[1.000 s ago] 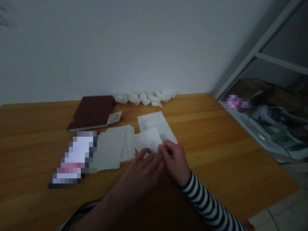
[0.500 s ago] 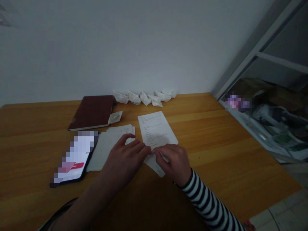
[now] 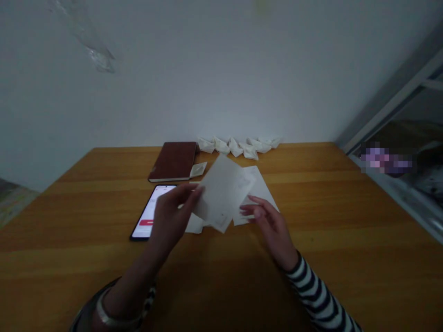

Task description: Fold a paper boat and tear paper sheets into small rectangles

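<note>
My left hand [image 3: 178, 207] pinches the left edge of a whitish sheet of paper [image 3: 221, 189], raised at a tilt over the table. To its right, my right hand [image 3: 268, 221] has its fingers apart, close to the lower right of the raised sheet, with nothing in its grip. Behind those fingers another paper sheet [image 3: 265, 189] lies on the table. Further loose paper [image 3: 194, 224] shows under the raised sheet, mostly covered by it and by my left hand.
A lit phone [image 3: 147, 219] lies left of my left hand. Behind it is a dark red notebook [image 3: 175, 161] with a small folded paper [image 3: 198, 169] at its corner. Several folded paper shapes [image 3: 235, 147] line the wall. Shelving with clutter [image 3: 408, 143] stands at right.
Both hands were together at a sheet's near edge; now they are apart. My left hand has lifted a sheet, and my right hand has opened. The camera view has shifted.
</note>
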`<state>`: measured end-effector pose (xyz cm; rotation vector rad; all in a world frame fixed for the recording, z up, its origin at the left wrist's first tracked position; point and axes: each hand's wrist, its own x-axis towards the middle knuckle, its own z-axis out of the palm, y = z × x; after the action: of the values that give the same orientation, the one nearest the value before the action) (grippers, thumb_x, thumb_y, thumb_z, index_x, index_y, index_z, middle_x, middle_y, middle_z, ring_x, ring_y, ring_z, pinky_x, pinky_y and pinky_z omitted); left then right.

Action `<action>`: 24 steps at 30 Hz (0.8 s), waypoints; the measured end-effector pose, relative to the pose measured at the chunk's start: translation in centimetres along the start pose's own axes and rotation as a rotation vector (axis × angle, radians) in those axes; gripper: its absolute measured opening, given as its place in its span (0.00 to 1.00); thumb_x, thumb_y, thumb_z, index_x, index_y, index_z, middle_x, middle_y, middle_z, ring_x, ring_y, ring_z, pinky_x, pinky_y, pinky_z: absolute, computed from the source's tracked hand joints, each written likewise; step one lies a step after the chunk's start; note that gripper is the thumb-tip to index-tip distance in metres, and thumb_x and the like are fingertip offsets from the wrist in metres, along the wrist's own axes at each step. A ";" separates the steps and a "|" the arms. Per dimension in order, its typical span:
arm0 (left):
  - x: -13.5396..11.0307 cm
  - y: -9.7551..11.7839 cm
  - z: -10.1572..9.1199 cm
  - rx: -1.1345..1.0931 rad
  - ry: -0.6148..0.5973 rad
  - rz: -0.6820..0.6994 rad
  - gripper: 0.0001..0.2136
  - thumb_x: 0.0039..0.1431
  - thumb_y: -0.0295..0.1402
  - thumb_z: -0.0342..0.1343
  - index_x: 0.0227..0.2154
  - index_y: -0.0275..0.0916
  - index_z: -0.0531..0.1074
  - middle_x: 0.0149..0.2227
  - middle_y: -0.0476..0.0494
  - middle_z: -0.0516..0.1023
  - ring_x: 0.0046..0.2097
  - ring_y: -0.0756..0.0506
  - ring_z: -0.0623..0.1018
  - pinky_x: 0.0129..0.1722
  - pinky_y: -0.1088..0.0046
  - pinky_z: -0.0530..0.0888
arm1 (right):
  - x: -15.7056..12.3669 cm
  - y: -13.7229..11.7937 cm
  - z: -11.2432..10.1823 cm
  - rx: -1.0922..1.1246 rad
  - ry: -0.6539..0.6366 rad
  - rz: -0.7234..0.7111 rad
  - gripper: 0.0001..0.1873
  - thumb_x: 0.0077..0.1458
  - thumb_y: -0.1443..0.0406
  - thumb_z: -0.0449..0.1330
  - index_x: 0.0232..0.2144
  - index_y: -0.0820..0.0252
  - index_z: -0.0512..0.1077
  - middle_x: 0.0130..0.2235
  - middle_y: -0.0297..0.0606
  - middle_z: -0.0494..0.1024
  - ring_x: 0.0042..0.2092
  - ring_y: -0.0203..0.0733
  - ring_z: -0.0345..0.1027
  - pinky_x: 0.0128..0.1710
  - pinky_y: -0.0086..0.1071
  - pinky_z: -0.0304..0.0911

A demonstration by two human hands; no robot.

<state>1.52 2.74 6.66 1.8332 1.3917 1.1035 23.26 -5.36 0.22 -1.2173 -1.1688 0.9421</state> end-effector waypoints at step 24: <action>-7.9 -2.2 5.5 -0.688 -0.486 -0.346 0.16 0.61 0.45 0.55 0.30 0.39 0.59 0.28 0.53 0.65 0.30 0.51 0.68 0.30 0.76 0.65 | -3.2 1.2 3.7 0.280 -0.420 0.163 0.42 0.60 0.56 0.58 0.67 0.52 0.39 0.36 0.35 0.75 0.36 0.39 0.71 0.38 0.35 0.68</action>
<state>4.36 -4.03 0.06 1.1910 0.8485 0.7523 19.13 -7.58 -1.58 -0.9208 -1.2200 1.4835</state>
